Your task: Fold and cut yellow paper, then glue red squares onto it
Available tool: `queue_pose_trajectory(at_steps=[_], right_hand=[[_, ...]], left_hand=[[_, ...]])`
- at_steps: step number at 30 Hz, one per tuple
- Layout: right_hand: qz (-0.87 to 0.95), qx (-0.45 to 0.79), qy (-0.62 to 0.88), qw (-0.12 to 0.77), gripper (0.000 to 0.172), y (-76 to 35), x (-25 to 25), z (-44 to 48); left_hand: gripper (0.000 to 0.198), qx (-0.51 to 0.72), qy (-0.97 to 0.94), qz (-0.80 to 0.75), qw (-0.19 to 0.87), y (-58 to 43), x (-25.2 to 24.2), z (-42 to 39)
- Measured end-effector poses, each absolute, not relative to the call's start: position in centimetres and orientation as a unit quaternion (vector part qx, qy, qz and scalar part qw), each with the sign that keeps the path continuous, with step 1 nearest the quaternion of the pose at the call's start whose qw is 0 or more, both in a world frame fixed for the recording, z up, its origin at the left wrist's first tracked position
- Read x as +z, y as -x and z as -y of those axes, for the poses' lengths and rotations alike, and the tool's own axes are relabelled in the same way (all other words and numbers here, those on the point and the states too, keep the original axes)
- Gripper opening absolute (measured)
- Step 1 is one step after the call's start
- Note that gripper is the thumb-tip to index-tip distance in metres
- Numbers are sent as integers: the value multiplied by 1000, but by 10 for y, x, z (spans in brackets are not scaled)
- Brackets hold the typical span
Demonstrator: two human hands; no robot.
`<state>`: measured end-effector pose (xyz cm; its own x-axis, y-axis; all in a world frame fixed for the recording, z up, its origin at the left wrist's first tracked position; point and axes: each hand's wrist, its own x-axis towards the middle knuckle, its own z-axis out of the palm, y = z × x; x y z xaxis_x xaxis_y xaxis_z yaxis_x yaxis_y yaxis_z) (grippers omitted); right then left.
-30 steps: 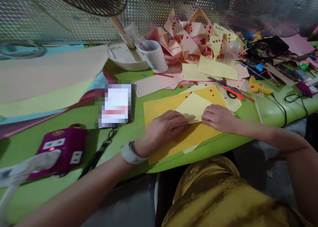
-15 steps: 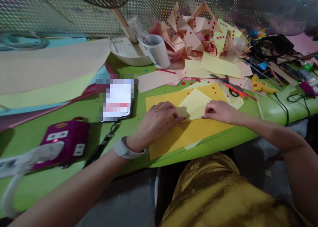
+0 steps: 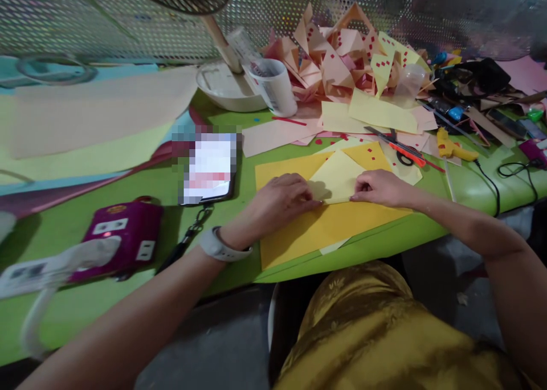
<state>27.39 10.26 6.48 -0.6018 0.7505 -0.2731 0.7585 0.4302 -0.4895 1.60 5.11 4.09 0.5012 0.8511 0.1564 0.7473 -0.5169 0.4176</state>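
Note:
A pale yellow paper with a folded lower edge lies on a larger orange-yellow sheet at the table's front. My left hand, with a pale watch on its wrist, pinches the left end of that lower edge. At the right end of the same edge, my right hand is closed with its fingertips on the paper. The paper between the hands is flat. Small red squares are scattered on the sheet near its top corner.
Behind are a white cup, a fan base and a heap of folded pink papers. Scissors and a yellow glue gun lie right. A phone and a purple power socket lie left.
The view has shifted slightly, so the table's things appear a little further right. Both hands keep their places at the pale yellow paper's lower edge.

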Motion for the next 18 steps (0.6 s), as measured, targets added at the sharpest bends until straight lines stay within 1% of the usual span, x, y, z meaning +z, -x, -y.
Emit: queue_pose_trajectory(at_steps=[3, 8, 12, 14, 16, 18], right_hand=[[-847, -294, -443, 6, 18, -276, 65, -104], [-862, -310, -402, 9, 24, -279, 69, -105], [-871, -292, -396, 1, 17, -280, 70, -106], [-866, -295, -404, 10, 17, -280, 69, -106], [-859, -299, -414, 17, 18, -281, 68, -107], [-859, -296, -417, 21, 19, -280, 68, -107]], left_hand=[[37, 157, -852, -472, 163, -17, 40, -55], [37, 148, -852, -475, 163, -18, 42, -58], [36, 140, -851, -478, 165, -19, 46, -56], [36, 130, -851, -481, 163, -20, 48, -56], [36, 113, -854, -486, 144, -20, 49, -55], [39, 93, -861, -489, 104, -20, 48, -55]])
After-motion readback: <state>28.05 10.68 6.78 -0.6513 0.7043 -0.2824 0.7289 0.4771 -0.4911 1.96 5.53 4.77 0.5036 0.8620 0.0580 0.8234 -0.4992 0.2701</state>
